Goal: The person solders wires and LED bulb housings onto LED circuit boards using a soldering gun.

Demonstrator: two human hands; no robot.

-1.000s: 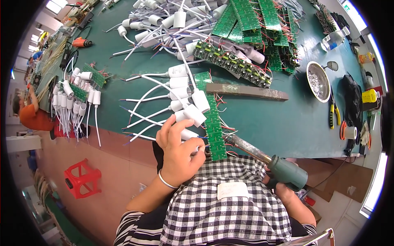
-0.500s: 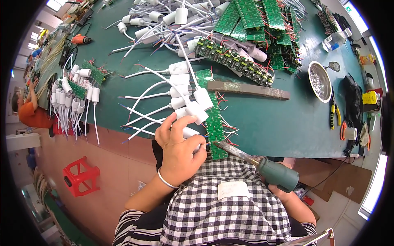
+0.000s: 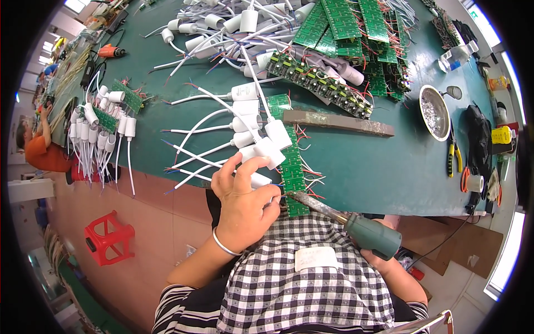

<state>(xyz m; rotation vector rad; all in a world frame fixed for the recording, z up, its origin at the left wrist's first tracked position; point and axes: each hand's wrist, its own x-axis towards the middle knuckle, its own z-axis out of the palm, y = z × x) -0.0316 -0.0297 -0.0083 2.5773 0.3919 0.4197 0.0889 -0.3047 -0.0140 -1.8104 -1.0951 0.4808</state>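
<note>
The left hand rests at the near edge of the green table. Its fingers are curled, and the thumb and first finger pinch something small next to a white lamp socket. The thing it pinches is too small to make out. A thin bracelet sits on that wrist.

The right hand is low, close to the checked shirt. It is closed around the green handle of a soldering iron. The iron's long metal tip points left and up. The tip touches the near end of a green strip of boards, right by the left fingers.

The strip lies on the table and runs away from the person. White sockets with white cables sit along its left side. Thin red wires stick out on its right side.

A brown bar lies across the table behind the strip. More green boards are piled at the far side, with more white sockets beside them. A round metal bowl stands to the right. Yellow pliers lie just by the bowl.

At the left, a bunch of sockets hangs over the table edge. A red stool stands on the floor below. A person in an orange shirt sits far to the left.
</note>
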